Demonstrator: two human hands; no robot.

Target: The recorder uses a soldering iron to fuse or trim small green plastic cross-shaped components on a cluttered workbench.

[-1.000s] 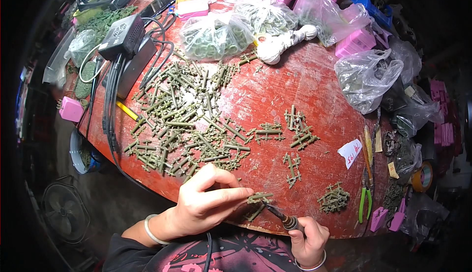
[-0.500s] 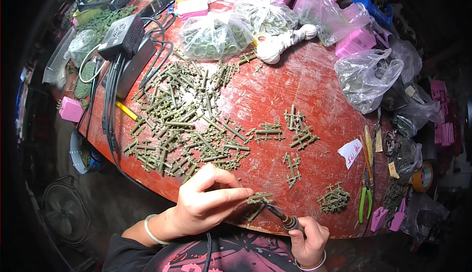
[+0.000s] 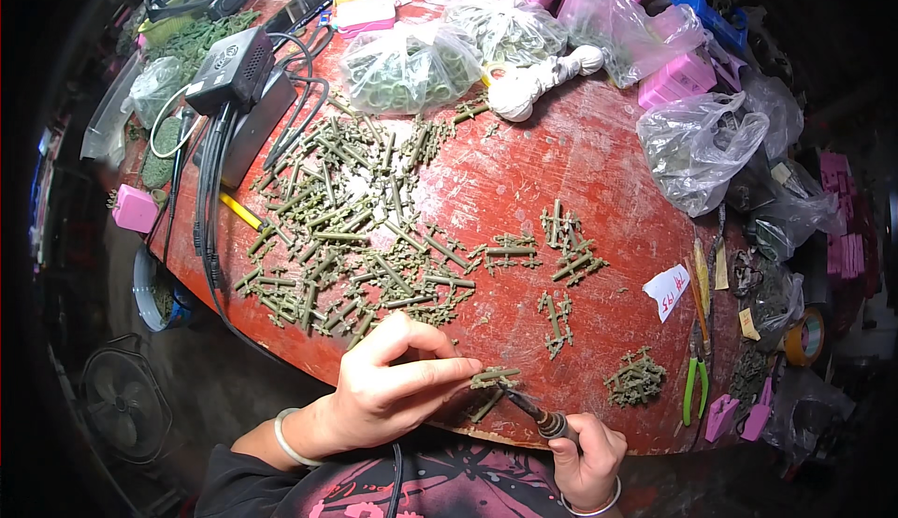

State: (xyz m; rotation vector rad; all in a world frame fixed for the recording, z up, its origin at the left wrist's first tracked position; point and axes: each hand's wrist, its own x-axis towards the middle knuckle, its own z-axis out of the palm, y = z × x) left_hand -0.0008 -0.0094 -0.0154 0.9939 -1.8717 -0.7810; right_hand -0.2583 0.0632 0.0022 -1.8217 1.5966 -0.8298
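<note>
At the table's near edge my left hand [image 3: 388,389] pinches a small olive-green stick with knobbly branches [image 3: 497,378] between thumb and fingertips. My right hand [image 3: 589,457] is wrapped round the handle of a soldering iron [image 3: 552,423], whose thin dark tip meets or nearly meets the underside of that stick; contact is too small to tell. Just below lies another olive-green stick [image 3: 485,409], partly hidden. A large heap of similar branched pieces [image 3: 346,228] spreads beyond my left hand. Several more lie in a loose group [image 3: 572,247] ahead, and a small knobbly clump [image 3: 636,378] sits right of the iron.
On the red table [image 3: 524,176], a black box with cables [image 3: 229,69] stands at far left. Bags of green pieces [image 3: 412,69] and a white cord bundle [image 3: 533,87] lie at the back. Green-handled pliers [image 3: 694,389] and a paper label [image 3: 666,291] are at right.
</note>
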